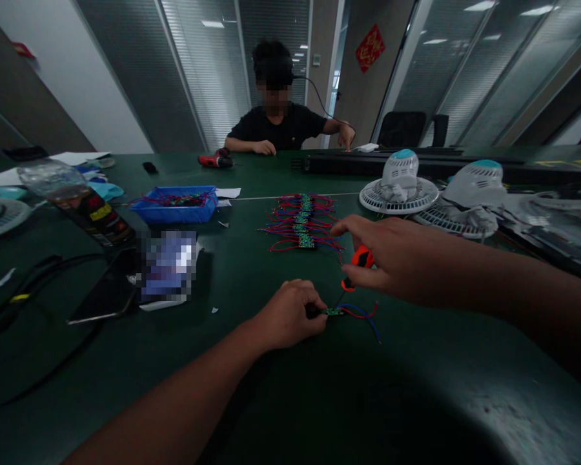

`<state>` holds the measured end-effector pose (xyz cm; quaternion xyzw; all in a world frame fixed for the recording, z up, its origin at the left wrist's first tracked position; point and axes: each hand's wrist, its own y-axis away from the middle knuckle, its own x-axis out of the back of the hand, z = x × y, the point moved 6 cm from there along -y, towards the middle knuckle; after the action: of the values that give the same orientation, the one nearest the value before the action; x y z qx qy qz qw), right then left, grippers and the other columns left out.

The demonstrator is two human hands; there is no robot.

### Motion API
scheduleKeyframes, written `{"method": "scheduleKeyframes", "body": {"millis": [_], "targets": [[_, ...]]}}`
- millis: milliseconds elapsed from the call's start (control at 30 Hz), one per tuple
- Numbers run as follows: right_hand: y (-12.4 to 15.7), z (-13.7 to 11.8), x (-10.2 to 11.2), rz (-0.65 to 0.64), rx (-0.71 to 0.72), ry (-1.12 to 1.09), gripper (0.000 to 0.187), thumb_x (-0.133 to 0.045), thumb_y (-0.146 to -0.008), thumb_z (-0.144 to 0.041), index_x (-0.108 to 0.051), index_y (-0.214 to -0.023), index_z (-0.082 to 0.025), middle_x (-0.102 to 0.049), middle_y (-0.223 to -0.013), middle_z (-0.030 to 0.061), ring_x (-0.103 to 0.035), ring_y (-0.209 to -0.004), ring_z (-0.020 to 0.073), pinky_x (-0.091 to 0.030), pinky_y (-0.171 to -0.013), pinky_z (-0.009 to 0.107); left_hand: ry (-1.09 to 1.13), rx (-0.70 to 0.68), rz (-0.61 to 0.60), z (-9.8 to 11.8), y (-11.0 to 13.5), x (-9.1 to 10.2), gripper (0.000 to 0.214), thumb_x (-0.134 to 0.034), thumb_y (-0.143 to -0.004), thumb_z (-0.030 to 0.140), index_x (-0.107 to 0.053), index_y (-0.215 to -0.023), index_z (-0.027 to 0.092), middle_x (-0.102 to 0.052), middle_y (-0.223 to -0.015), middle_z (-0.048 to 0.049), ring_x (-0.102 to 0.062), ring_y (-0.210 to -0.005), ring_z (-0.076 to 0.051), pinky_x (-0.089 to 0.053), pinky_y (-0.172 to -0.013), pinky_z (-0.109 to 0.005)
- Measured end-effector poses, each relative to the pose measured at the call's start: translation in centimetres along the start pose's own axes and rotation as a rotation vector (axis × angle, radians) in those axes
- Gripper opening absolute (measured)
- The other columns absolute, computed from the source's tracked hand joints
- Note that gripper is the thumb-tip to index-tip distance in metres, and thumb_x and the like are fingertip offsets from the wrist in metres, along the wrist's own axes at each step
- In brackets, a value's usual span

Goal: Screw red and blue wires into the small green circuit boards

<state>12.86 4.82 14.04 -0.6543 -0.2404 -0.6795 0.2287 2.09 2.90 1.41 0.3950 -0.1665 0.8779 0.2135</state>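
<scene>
Between the thumb and fingers of my left hand is the end of a small green circuit board, held low over the green table. Red and blue wires run off its right end. My right hand grips an orange and black screwdriver, tilted so that its thin shaft points down at the board. Whether the tip touches the board I cannot tell. Just beyond, a row of similar circuit boards lies on the table, with red and blue wires spreading to both sides.
A blue bin of wired parts stands to the left, near a bottle and a phone. White fan parts sit at right. Across the table, beside a red power drill, sits another person.
</scene>
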Motion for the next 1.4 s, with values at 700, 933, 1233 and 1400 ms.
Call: {"method": "scheduleKeyframes", "body": {"millis": [700,933,1233,1400], "targets": [[-0.2,-0.4,-0.2,0.04,-0.051,0.16,0.044,-0.029,-0.093,-0.045,-0.056,-0.118,-0.02,-0.067,-0.071,0.0078,-0.062,-0.059,0.0242,-0.034,-0.052,0.031,-0.029,-0.025,0.057,0.1,0.3,-0.1,0.016,-0.066,-0.074,0.027,-0.069,-0.087,0.017,-0.061,-0.084,-0.0032,-0.057,-0.082,-0.019,-0.042,-0.077,-0.034],[0.2,0.4,-0.5,0.069,-0.107,0.018,0.044,-0.037,-0.092,-0.043,-0.051,-0.125,-0.018,-0.07,-0.083,0.0091,-0.065,-0.072,0.0245,-0.04,-0.062,0.034,-0.026,-0.1,0.039,0.2,0.4,-0.3,0.017,-0.062,-0.083,0.029,-0.071,-0.094,0.02,-0.061,-0.107,-0.0066,-0.055,-0.1,-0.021,-0.041,-0.087,-0.037],[2.4,1.9,-0.1,0.279,-0.198,-0.212,0.032,-0.047,-0.087,-0.043,-0.066,-0.092,-0.017,-0.068,-0.067,0.0046,-0.059,-0.053,0.0171,-0.039,-0.052,0.03,0.004,-0.044,0.094,0.4,0.6,0.0,0.013,-0.052,-0.087,0.018,-0.06,-0.098,0.017,-0.06,-0.123,-0.0118,-0.054,-0.111,-0.024,-0.04,-0.094,-0.042],[5.3,4.0,-1.6,0.484,-0.371,-0.414,0.033,-0.052,-0.085,-0.05,-0.065,-0.075,-0.022,-0.065,-0.058,0.0015,-0.057,-0.047,0.016,-0.041,-0.046,0.029,0.076,0.158,0.226,-0.7,0.5,0.7,0.018,-0.051,-0.089,0.026,-0.057,-0.102,0.016,-0.068,-0.091,-0.0077,-0.064,-0.085,-0.021,-0.049,-0.075,-0.035]]}}
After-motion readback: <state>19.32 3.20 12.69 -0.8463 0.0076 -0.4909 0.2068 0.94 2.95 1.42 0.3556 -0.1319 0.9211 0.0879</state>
